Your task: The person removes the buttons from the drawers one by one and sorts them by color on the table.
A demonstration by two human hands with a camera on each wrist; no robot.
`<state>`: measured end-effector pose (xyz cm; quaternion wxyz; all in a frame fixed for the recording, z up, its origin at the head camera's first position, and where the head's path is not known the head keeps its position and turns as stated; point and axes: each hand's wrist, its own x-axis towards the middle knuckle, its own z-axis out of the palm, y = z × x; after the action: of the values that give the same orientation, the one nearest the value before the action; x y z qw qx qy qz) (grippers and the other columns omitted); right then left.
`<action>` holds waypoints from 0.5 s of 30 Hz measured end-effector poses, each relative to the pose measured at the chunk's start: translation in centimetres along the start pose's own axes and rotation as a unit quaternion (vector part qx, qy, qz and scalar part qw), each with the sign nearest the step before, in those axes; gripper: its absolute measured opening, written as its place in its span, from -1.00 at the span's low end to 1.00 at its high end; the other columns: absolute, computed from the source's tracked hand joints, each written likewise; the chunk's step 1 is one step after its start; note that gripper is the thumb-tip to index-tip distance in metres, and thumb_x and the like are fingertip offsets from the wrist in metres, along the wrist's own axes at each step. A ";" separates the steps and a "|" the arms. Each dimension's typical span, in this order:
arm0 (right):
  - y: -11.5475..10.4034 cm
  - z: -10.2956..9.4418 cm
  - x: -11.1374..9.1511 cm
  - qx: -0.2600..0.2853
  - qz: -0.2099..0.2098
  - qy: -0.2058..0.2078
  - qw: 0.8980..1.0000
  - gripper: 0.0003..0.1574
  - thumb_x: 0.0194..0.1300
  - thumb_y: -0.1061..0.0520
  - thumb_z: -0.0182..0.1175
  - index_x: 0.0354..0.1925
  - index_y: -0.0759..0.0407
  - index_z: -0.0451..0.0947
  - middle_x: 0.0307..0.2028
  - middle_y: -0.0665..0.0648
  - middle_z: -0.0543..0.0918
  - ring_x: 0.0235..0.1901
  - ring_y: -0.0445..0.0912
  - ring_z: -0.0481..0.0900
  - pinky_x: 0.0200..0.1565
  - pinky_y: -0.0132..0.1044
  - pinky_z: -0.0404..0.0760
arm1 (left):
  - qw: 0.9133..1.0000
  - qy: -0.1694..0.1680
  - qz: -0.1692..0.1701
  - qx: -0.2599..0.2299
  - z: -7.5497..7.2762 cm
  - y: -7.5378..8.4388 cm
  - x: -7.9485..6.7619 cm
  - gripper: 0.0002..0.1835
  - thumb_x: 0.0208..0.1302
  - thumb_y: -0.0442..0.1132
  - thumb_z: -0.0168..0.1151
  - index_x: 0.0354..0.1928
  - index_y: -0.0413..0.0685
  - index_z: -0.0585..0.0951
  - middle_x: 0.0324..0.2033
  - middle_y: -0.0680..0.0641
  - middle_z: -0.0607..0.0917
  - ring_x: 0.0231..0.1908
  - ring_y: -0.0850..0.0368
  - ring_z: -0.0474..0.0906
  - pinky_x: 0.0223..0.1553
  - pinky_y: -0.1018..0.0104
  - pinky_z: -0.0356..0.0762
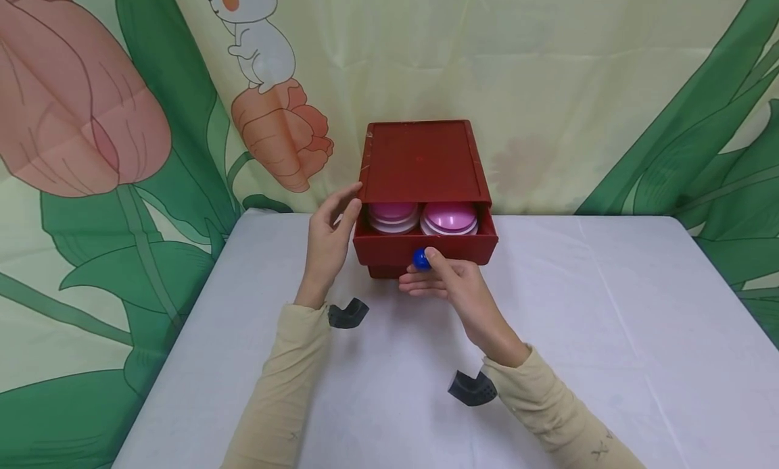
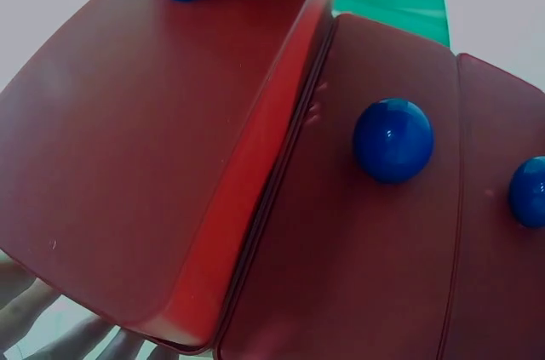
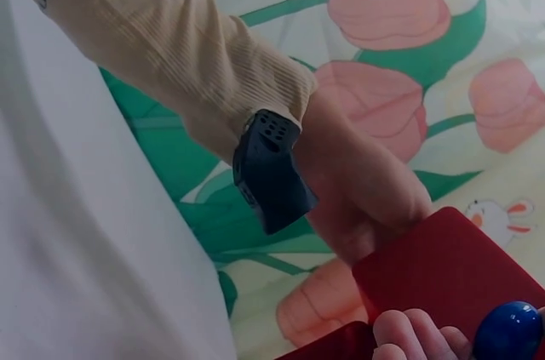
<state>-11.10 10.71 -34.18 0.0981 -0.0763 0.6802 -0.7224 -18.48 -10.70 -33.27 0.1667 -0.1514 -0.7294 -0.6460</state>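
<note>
A dark red drawer cabinet (image 1: 420, 161) stands at the back of the table, its top drawer (image 1: 383, 251) pulled partway out. Two round pink-and-white containers (image 1: 450, 217) sit side by side inside it. My right hand (image 1: 468, 290) pinches the drawer's blue knob (image 1: 420, 259) between thumb and fingers. Against the cabinet's left side rests my left hand (image 1: 328, 242), fingers extended; the left wrist view catches its fingers (image 2: 30, 313) along the drawer's edge. Two lower drawers, seen closed in the left wrist view, carry blue knobs (image 2: 393, 140) of their own.
A white cloth (image 1: 566, 361) covers the table. Behind it hangs a curtain (image 1: 548, 104) printed with tulips, leaves and a rabbit on a carrot. Dark angled wrist pieces (image 1: 348, 313) appear by both sleeves.
</note>
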 end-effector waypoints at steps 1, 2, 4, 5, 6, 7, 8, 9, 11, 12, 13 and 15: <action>0.0 0.0 -0.1 -0.002 0.001 0.000 1.000 -0.26 0.47 -0.27 0.02 -0.03 0.41 0.60 -0.15 0.26 0.77 -0.15 0.09 0.77 0.03 -0.10 0.68 | 1.000 -0.001 -0.001 0.003 0.0 0.0 0.0 -0.58 0.48 -0.13 0.12 0.30 -0.06 0.52 0.24 -0.01 0.57 0.24 0.19 0.48 0.24 0.20 0.51; 0.0 0.0 -0.1 -0.004 0.002 -0.001 1.000 -0.25 0.48 -0.28 0.01 -0.02 0.42 0.60 -0.15 0.26 0.77 -0.14 0.09 0.77 0.03 -0.12 0.68 | 1.000 -0.002 -0.001 0.002 0.0 0.0 0.0 -0.58 0.48 -0.12 0.12 0.30 -0.05 0.52 0.24 -0.01 0.57 0.24 0.19 0.48 0.24 0.19 0.51; 0.0 0.0 -0.2 -0.007 0.004 -0.002 1.000 -0.23 0.47 -0.29 0.01 0.00 0.43 0.59 -0.15 0.25 0.77 -0.14 0.09 0.77 0.04 -0.13 0.68 | 1.000 -0.002 -0.002 0.002 0.0 0.0 0.0 -0.58 0.48 -0.12 0.13 0.30 -0.04 0.53 0.24 -0.01 0.57 0.24 0.18 0.48 0.24 0.19 0.51; 0.1 0.0 -0.3 -0.009 0.006 -0.002 1.000 -0.23 0.48 -0.29 0.00 0.01 0.43 0.59 -0.15 0.25 0.77 -0.13 0.10 0.77 0.04 -0.13 0.68 | 1.000 -0.002 -0.002 0.002 0.0 0.0 0.0 -0.58 0.48 -0.12 0.13 0.30 -0.04 0.53 0.24 -0.01 0.58 0.24 0.18 0.48 0.24 0.19 0.51; 0.1 0.0 -0.3 -0.010 0.007 -0.003 1.000 -0.23 0.48 -0.28 -0.01 0.02 0.43 0.59 -0.15 0.25 0.77 -0.13 0.11 0.76 0.04 -0.14 0.67 | 1.000 -0.001 -0.001 0.003 0.0 0.0 0.0 -0.58 0.47 -0.12 0.13 0.29 -0.04 0.53 0.23 0.00 0.58 0.23 0.18 0.49 0.24 0.19 0.52; 0.1 -0.1 -0.3 -0.012 0.007 -0.004 1.000 -0.24 0.49 -0.28 -0.01 0.02 0.42 0.59 -0.14 0.25 0.77 -0.12 0.12 0.76 0.04 -0.15 0.67 | 1.000 0.000 -0.001 0.003 0.0 0.0 0.0 -0.59 0.47 -0.11 0.13 0.29 -0.03 0.53 0.23 0.00 0.58 0.22 0.18 0.49 0.23 0.20 0.52; 0.2 -0.1 -0.4 -0.013 0.007 -0.004 1.000 -0.25 0.49 -0.28 -0.02 0.01 0.40 0.60 -0.14 0.24 0.77 -0.12 0.13 0.76 0.04 -0.14 0.67 | 1.000 0.001 -0.001 0.002 -0.1 0.0 0.0 -0.59 0.47 -0.11 0.13 0.29 -0.04 0.54 0.23 0.00 0.59 0.22 0.18 0.50 0.23 0.20 0.52; 0.2 -0.1 -0.4 -0.012 0.008 -0.004 1.000 -0.26 0.49 -0.28 -0.01 0.01 0.39 0.60 -0.15 0.24 0.77 -0.12 0.13 0.76 0.04 -0.13 0.67 | 1.000 0.002 0.000 0.002 0.0 0.0 0.0 -0.59 0.47 -0.11 0.14 0.28 -0.03 0.54 0.23 0.00 0.59 0.22 0.18 0.50 0.22 0.20 0.53; 0.2 0.0 -0.5 -0.014 0.006 -0.006 1.000 -0.28 0.49 -0.27 -0.02 0.01 0.37 0.60 -0.14 0.24 0.77 -0.12 0.13 0.76 0.04 -0.13 0.67 | 1.000 0.004 -0.001 0.000 0.0 -0.1 0.0 -0.59 0.47 -0.11 0.14 0.28 -0.03 0.55 0.22 -0.01 0.59 0.21 0.18 0.50 0.22 0.20 0.53; 0.2 0.0 -0.6 -0.014 0.006 -0.006 1.000 -0.28 0.49 -0.27 -0.01 0.00 0.37 0.61 -0.14 0.24 0.77 -0.13 0.12 0.76 0.04 -0.13 0.67 | 1.000 0.004 -0.001 -0.001 0.0 -0.1 0.1 -0.59 0.47 -0.12 0.14 0.28 -0.04 0.55 0.22 -0.01 0.59 0.21 0.18 0.50 0.22 0.20 0.53; 0.2 0.0 -0.6 -0.015 0.006 -0.006 1.000 -0.28 0.49 -0.27 -0.01 0.00 0.36 0.61 -0.14 0.24 0.78 -0.13 0.11 0.76 0.03 -0.14 0.68 | 1.000 0.005 -0.002 -0.003 0.0 -0.1 0.1 -0.60 0.47 -0.13 0.14 0.28 -0.04 0.55 0.22 -0.02 0.59 0.22 0.17 0.50 0.23 0.19 0.52; 0.2 0.1 -0.7 -0.016 0.005 -0.006 1.000 -0.28 0.49 -0.27 -0.01 0.01 0.37 0.60 -0.14 0.24 0.78 -0.14 0.08 0.77 0.03 -0.14 0.68 | 1.000 0.006 -0.004 -0.004 0.0 -0.2 0.1 -0.59 0.47 -0.15 0.14 0.28 -0.06 0.54 0.23 -0.04 0.58 0.23 0.15 0.49 0.24 0.17 0.51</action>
<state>-10.41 10.80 -34.31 0.1051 -0.0789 0.6918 -0.7100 -18.61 -10.76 -33.39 0.1675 -0.1452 -0.7262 -0.6508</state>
